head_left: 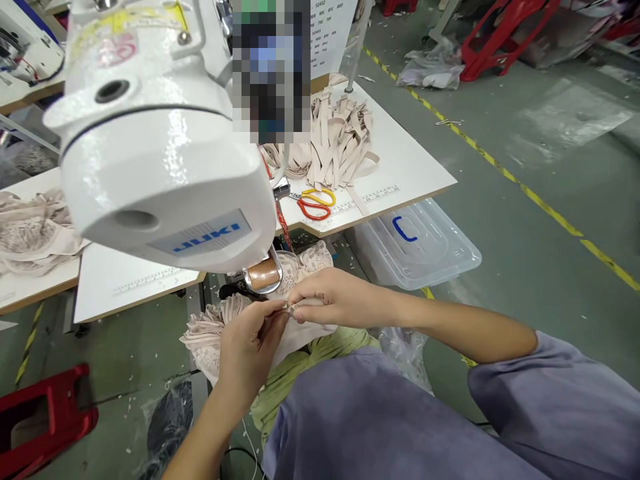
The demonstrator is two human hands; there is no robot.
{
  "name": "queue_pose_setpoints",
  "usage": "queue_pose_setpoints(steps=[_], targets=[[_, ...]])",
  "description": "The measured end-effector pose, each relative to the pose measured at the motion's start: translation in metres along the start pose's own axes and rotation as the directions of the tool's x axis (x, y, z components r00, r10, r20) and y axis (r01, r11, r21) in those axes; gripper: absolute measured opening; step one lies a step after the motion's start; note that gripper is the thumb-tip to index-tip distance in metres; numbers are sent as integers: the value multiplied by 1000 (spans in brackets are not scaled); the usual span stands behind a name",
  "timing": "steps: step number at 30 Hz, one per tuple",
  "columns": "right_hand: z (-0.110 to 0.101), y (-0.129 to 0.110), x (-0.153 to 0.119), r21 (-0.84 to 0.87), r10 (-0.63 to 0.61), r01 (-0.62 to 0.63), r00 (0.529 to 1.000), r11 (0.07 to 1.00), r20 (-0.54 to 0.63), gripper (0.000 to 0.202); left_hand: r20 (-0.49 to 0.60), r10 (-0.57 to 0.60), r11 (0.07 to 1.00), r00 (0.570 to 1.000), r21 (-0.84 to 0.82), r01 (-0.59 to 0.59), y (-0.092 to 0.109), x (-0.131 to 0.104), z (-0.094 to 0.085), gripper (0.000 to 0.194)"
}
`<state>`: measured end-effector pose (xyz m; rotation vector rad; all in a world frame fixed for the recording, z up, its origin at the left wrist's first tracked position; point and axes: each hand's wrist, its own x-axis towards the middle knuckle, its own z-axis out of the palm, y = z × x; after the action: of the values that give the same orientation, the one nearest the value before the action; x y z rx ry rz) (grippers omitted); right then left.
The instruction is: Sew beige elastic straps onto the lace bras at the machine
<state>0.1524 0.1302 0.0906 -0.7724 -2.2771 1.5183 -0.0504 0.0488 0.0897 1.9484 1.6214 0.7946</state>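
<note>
Head view — beige lace fabric (295, 340), gathered over the lap (345, 339), near the sewing machine (165, 167). Left hand (247, 340), right hand (337, 299): each grip pinched on it, close together. Apparent step: hand adjustment — next move likely calls for steady tension.

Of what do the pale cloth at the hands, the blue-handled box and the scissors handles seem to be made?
Pale cloth: probably soft, matte fabric with lace; openwork and gathers show.
Blue-handled box: likely glossy clear plastic; it looks see-through, with highlights.
Scissors handles: perhaps smooth plastic or coated metal, judging by the bright red and yellow.
</note>
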Motion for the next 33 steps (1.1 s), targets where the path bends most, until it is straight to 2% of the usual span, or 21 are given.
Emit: queue_pose_setpoints(steps=[3, 5, 9, 12, 14, 15, 17, 19, 20, 21, 23, 26, 29, 31, 33], targets=[[3, 1, -1, -96, -23, 21, 1000, 995, -18, 18, 157, -25, 999, 987, 28, 21, -2, 4, -3, 18], [7, 2, -2, -138, -51, 43, 997, 989, -55, 19, 193, -21, 994, 981, 112, -1, -3, 5, -3, 22], [15, 5, -1, -257, -186, 132, 962, 957, -198, 19, 79, 1, 962, 997, 272, -23, -1, 3, 4, 28], [12, 8, 11, -283, -249, 171, 931, 944, -267, 16, 16, -28, 974, 999, 226, 24, -2, 3, 9, 26], [5, 8, 25, -268, -227, 156, 938, 951, -261, 13, -89, -35, 970, 995, 238, 56, -9, 4, 9, 20], [1, 7, 33, -267, -203, 137, 949, 954, -241, 11, -153, 3, 956, 988, 290, 42, -14, 5, 9, 16], [-7, 4, 47, -282, -147, 89, 971, 955, -190, 12, -221, 202, 886, 954, 456, -82, -28, 6, 6, 11], [-12, 0, 57, -312, -106, 55, 983, 949, -148, 16, -171, 433, 768, 885, 584, -263, -42, 7, 3, 23], [-14, -2, 61, -325, -92, 45, 987, 945, -132, 18, -129, 513, 714, 848, 612, -339, -49, 8, 1, 32], [-15, -4, 63, -337, -86, 41, 989, 941, -120, 20, -98, 562, 677, 822, 626, -388, -55, 8, -1, 39], [-16, -7, 64, -362, -88, 44, 991, 931, -104, 22, -55, 585, 644, 809, 638, -423, -63, 10, -4, 48], [-14, -5, 62, -413, -107, 56, 989, 909, -101, 23, -21, 578, 618, 816, 663, -421, -63, 12, -6, 44], [-4, 5, 54, -489, -191, 71, 961, 870, -201, 19, 11, 479, 625, 878, 698, -350, -51, 14, -6, 36], [6, 14, 48, -582, -323, 89, 893, 808, -312, 21, 40, 379, 653, 925, 696, -297, -42, 14, -6, 33], [16, 22, 42, -674, -462, 93, 795, 733, -393, 21, 62, 309, 689, 949, 674, -268, -39, 16, -8, 32]])
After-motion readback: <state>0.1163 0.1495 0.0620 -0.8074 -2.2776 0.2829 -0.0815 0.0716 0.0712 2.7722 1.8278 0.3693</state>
